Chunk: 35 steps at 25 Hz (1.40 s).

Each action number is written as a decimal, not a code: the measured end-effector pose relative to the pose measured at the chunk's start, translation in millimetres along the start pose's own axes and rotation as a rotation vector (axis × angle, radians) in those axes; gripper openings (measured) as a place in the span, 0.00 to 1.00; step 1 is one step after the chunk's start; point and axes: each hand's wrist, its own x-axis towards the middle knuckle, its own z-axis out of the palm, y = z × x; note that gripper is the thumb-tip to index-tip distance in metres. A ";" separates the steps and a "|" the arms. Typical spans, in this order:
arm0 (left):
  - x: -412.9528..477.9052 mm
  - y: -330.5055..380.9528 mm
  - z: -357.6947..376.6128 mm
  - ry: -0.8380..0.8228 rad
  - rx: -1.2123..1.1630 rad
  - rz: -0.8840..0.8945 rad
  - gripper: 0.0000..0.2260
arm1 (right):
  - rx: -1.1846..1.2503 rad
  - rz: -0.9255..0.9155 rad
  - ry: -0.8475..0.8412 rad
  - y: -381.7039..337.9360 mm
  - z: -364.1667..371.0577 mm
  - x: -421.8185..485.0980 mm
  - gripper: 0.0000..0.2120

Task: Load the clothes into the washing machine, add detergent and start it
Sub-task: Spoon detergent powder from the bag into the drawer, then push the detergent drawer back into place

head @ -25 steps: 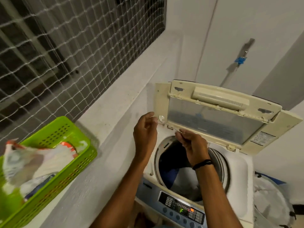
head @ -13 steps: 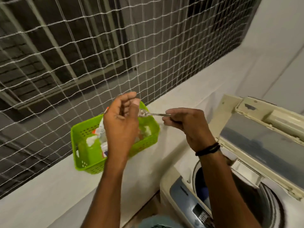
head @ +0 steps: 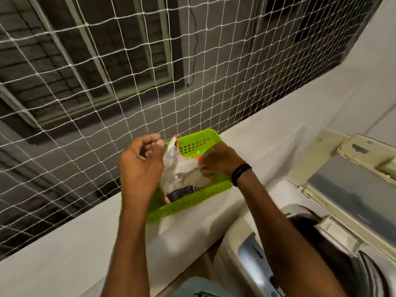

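Observation:
A green plastic basket (head: 201,142) stands on the white ledge, with a white detergent bag (head: 182,166) inside it. My right hand (head: 218,160) pinches the handle of a clear plastic spoon (head: 184,175), whose bowl lies over the bag's opening. My left hand (head: 141,166) hovers at the bag's left edge with its fingers loosely curled; whether it touches the bag is hidden. The washing machine (head: 321,243) sits at the lower right with its lid (head: 351,189) raised and the drum open.
A white rope net (head: 150,82) covers the window behind the ledge (head: 64,254). The basket sits close to the net. The machine's control panel (head: 252,262) lies just below my right forearm. A white wall rises at the far right.
My view swung left from the machine to the basket. Both hands moved from the drum's rim to the basket, and the spoon came down from mid-air into the bag.

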 end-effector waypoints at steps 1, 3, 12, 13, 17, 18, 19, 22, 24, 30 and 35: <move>1.1 -0.8 -0.6 -0.008 0.006 0.004 0.06 | -0.036 0.007 0.018 -0.9 0.6 -1.5 0.12; 3.5 -2.7 -1.2 -0.026 0.008 0.008 0.06 | -0.141 0.018 0.034 -1.6 3.5 -2.5 0.10; 1.1 -8.2 3.4 -0.085 -0.020 0.054 0.07 | -0.313 -0.042 0.181 -10.7 -7.3 -24.8 0.13; -0.8 -5.3 6.4 -0.079 -0.051 0.056 0.07 | -0.279 -0.062 0.241 -9.2 -10.7 -28.6 0.11; -14.9 9.3 18.1 -0.039 -0.182 0.111 0.07 | 0.338 -0.186 0.435 6.3 -26.3 -56.7 0.05; -21.6 14.0 22.2 -0.046 -0.211 0.137 0.07 | 0.544 -0.193 0.448 10.3 -31.6 -68.9 0.04; -30.6 18.6 28.6 -0.063 -0.236 0.161 0.06 | 0.712 -0.189 0.462 15.5 -37.6 -82.8 0.05; -61.2 22.0 56.7 -0.139 -0.239 0.198 0.05 | 0.922 -0.152 0.554 42.4 -50.9 -122.3 0.06; -87.7 17.2 83.8 -0.228 -0.204 0.193 0.05 | 0.991 -0.100 0.625 72.6 -55.2 -145.8 0.06; -173.9 -12.5 163.4 -0.575 -0.055 0.128 0.06 | 1.140 0.167 0.785 193.1 -49.4 -207.0 0.07; -234.3 -67.9 227.3 -0.815 0.031 -0.138 0.05 | 1.353 0.462 0.845 290.3 -18.2 -245.4 0.06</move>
